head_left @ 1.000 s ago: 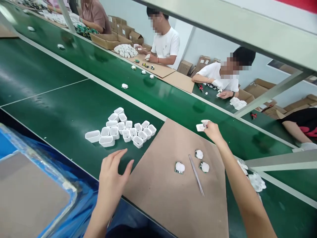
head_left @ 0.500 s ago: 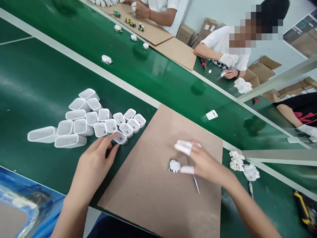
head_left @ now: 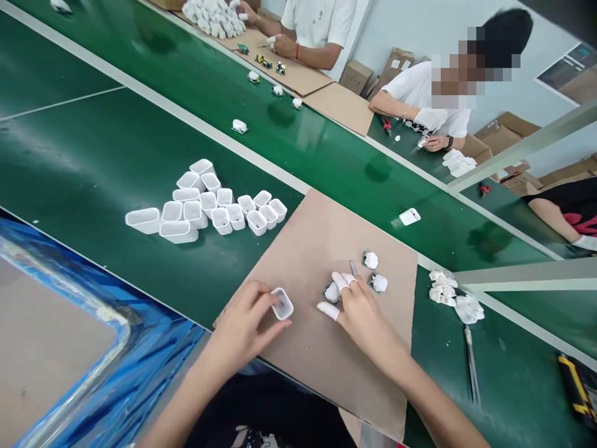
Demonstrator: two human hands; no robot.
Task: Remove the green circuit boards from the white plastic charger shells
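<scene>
My left hand (head_left: 249,318) grips a small white plastic housing (head_left: 282,305) between thumb and fingers above the cardboard sheet; its open mouth faces me. White finger cots cover the thumb and two fingers of my right hand (head_left: 359,314). That thumb and the index finger close around a small green circuit board with a white top (head_left: 331,292) on the sheet. Two similar circuit boards (head_left: 370,260) lie just right of these fingers. Beyond them pokes the flat metal end of what looks like tweezers (head_left: 353,267); the rest is hidden under my right hand.
Several white housings (head_left: 193,213) stand grouped on the green table at left. The cardboard sheet (head_left: 321,230) covers my work spot. Past a pale rail, a green strip (head_left: 326,134) carries boards and a white part (head_left: 410,216). Co-workers sit opposite. Crumpled white pieces (head_left: 443,289) lie right.
My left hand has taken a housing from the group and brought it right, over the cardboard. My right hand has come down to the board. Two more boards now show beside it. The view has shifted.
</scene>
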